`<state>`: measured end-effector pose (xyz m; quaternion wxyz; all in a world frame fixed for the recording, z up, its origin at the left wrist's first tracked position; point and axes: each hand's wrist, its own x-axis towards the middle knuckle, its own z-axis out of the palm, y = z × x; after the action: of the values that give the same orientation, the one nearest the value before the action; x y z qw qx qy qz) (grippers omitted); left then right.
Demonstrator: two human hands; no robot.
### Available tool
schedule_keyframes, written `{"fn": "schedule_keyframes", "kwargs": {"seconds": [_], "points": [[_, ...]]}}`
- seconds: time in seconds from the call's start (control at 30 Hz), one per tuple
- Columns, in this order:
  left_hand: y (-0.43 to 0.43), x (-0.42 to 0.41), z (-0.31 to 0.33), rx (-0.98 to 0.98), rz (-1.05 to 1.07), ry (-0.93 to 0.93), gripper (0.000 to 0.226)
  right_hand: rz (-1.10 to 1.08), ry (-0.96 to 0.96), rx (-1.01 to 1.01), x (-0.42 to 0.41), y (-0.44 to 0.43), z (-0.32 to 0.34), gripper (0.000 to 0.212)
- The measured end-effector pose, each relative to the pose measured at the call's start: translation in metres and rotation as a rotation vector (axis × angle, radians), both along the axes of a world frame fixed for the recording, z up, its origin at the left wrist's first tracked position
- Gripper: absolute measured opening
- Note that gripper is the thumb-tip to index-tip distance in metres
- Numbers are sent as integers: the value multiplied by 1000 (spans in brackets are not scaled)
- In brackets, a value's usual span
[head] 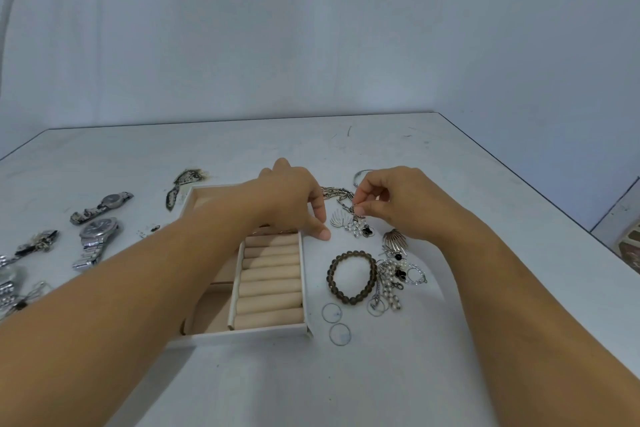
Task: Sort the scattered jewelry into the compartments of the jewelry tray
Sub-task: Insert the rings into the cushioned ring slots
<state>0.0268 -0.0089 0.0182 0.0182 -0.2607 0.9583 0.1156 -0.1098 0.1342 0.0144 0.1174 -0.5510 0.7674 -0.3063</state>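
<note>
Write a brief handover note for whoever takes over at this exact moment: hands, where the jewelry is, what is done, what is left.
Right hand: pinching the top of a dangling pearl earring, lifted just right of the tray.
Left hand: over the far right edge of the jewelry tray, fingers open, holding nothing visible.
Tray: ring rolls empty; the other compartments are mostly hidden by the left arm.
Left: brown bead bracelet, two thin hoops, earring cluster, chain on the right; watches on the left.
Done: nothing visibly sorted.

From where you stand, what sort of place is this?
Probably a plain recording setup, not a lived-in room: a bare white table, a draped white backdrop, and only a jewelry tray and watches laid out.
</note>
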Motion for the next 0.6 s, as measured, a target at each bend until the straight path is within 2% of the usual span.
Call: {"fn": "schedule_keyframes", "kwargs": {"seconds": [0.17, 0.43, 0.5, 0.6], "points": [[5, -2, 1, -33, -22, -32, 30, 12, 0, -11, 4, -1, 0, 8], [4, 5, -3, -6, -110, 105, 28, 12, 35, -45, 8, -2, -3, 8], [8, 12, 0, -11, -116, 208, 25, 14, 42, -53, 10, -3, -3, 8], [13, 37, 9, 56, -122, 483, 17, 26, 12, -88, 15, -4, -5, 5]]}}
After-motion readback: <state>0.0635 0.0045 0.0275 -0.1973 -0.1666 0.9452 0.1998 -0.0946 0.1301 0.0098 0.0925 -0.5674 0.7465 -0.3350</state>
